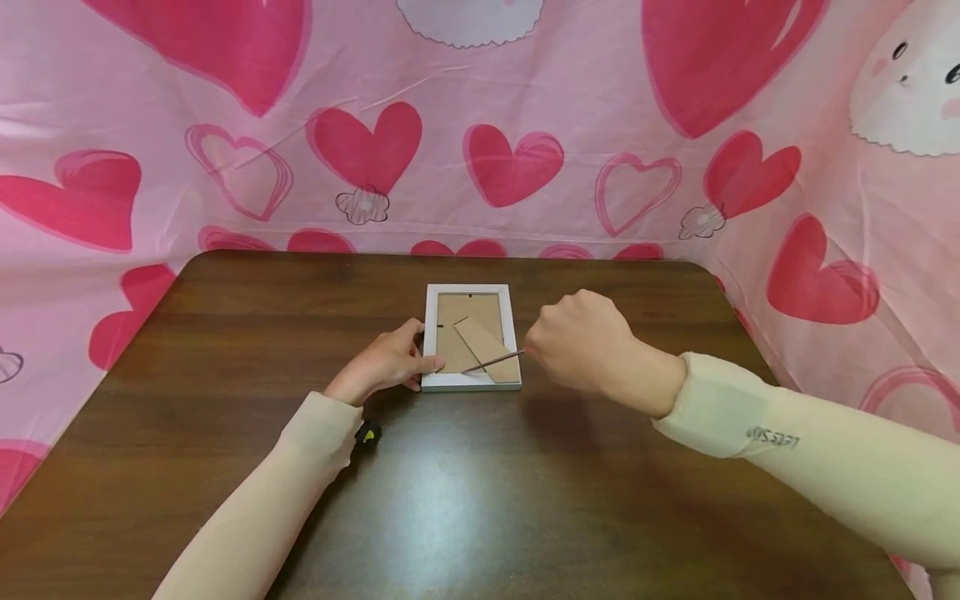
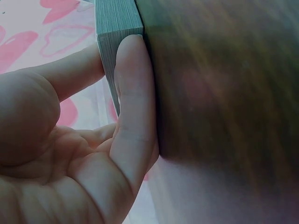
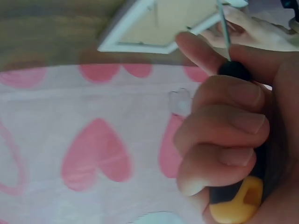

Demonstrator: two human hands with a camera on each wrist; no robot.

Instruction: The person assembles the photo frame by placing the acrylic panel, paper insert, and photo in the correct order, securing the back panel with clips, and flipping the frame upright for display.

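Note:
A white picture frame point(image 1: 468, 382) lies face down in the middle of the dark wooden table point(image 1: 247, 333), with its brown backing board and folded stand point(image 1: 480, 342) facing up. My left hand point(image 1: 390, 362) holds the frame's left edge; in the left wrist view a finger point(image 2: 133, 93) lies along the frame's side point(image 2: 117, 28). My right hand point(image 1: 581, 342) is to the right of the frame and grips a screwdriver by its black and yellow handle point(image 3: 236, 205). The thin shaft point(image 1: 495, 362) points left, with its tip over the lower part of the backing.
Pink cloth with red hearts point(image 1: 510, 167) walls the table at the back and on both sides. A small black and yellow item point(image 1: 367, 432) sits by my left wrist. Bare wood point(image 1: 480, 517) stretches between the frame and the near edge.

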